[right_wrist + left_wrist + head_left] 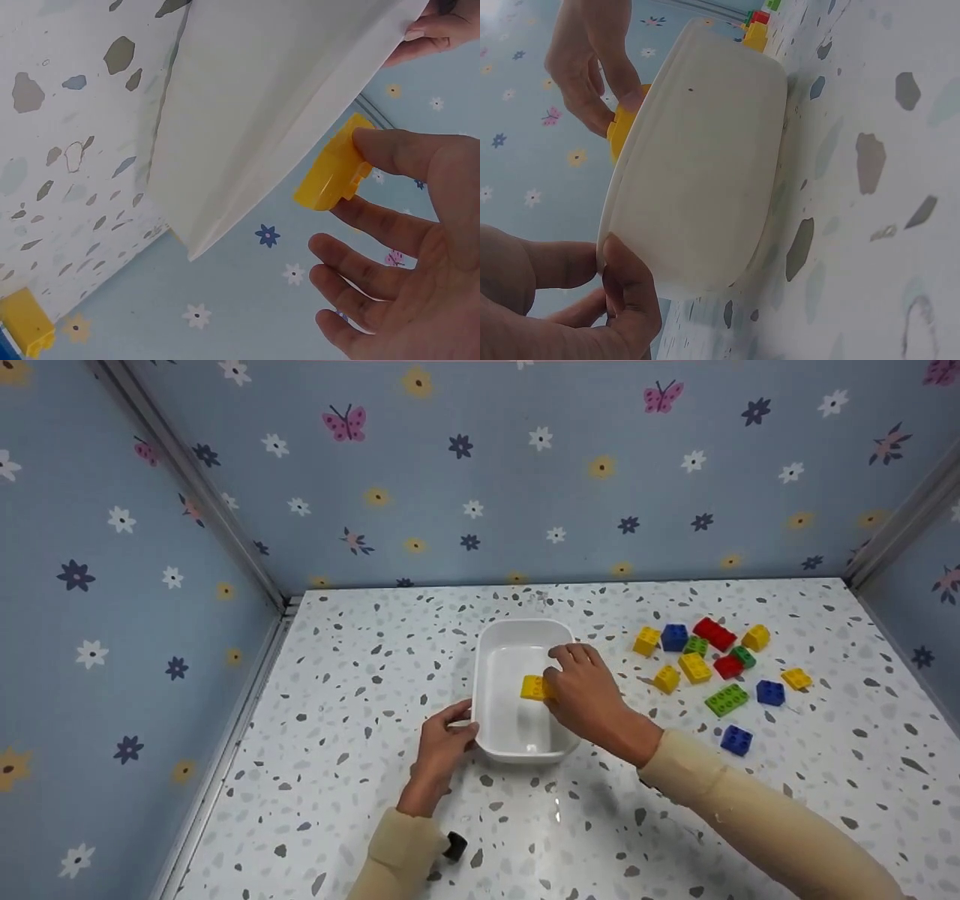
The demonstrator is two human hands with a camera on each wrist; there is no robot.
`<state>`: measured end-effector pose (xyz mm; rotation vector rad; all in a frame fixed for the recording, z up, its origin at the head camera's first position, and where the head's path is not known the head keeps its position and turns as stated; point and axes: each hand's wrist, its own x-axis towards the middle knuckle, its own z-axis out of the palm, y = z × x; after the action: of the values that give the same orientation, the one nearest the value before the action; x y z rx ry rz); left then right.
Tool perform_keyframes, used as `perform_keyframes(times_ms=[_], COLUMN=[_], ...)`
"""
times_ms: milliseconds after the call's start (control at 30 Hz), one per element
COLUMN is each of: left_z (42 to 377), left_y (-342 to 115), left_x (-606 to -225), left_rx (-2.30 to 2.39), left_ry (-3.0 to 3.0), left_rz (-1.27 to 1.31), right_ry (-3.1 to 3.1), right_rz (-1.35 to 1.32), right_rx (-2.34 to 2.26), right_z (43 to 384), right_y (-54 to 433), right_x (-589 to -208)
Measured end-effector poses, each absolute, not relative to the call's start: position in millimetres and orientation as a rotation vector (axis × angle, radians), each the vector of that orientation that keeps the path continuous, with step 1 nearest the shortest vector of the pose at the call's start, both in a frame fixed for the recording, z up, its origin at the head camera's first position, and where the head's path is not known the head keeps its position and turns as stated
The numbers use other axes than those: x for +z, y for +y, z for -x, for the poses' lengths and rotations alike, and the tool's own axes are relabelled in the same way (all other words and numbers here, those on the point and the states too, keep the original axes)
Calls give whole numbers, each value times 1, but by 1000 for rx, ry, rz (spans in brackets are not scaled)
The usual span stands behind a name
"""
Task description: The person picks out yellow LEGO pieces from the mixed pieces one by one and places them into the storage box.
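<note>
A white rectangular tub (489,697) stands on the speckled table. The left hand (444,741) pinches the tub's near-left rim between thumb and fingers, as the left wrist view also shows. Over the tub's right side, the right hand (589,690) holds a yellow building block (533,688) between thumb and index finger; its other fingers are spread apart in the right wrist view. That yellow block (335,166) has a curved side and hangs above the rim. In the head view the tub's floor shows no blocks lying on it.
Several loose blocks lie right of the tub, among them a red one (714,634), a blue one (736,740), a green one (727,700) and a yellow one (694,667). A small black object (454,846) sits by the left sleeve. Flowered panels (510,472) border the table.
</note>
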<state>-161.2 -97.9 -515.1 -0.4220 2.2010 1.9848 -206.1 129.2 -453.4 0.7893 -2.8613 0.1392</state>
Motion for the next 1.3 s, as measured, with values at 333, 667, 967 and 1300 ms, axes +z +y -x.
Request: perform_keyframes(times_ms=[333, 667, 967, 1300], left_z=[162, 162, 161, 159], left_y=[-97, -97, -99, -98], left_x=[-515, -516, -515, -515], left_rx=[1944, 1951, 1984, 1997], left_ry=[2204, 2190, 2184, 2183], left_rz=[471, 465, 414, 413], right_ry=[-2830, -2825, -2816, -2925], right_rz=[-928, -1007, -1065, -1085], right_rx=[46, 19, -124, -247], right_z=[209, 211, 210, 208], right_y=[116, 105, 95, 87], right_x=[-459, -464, -471, -481])
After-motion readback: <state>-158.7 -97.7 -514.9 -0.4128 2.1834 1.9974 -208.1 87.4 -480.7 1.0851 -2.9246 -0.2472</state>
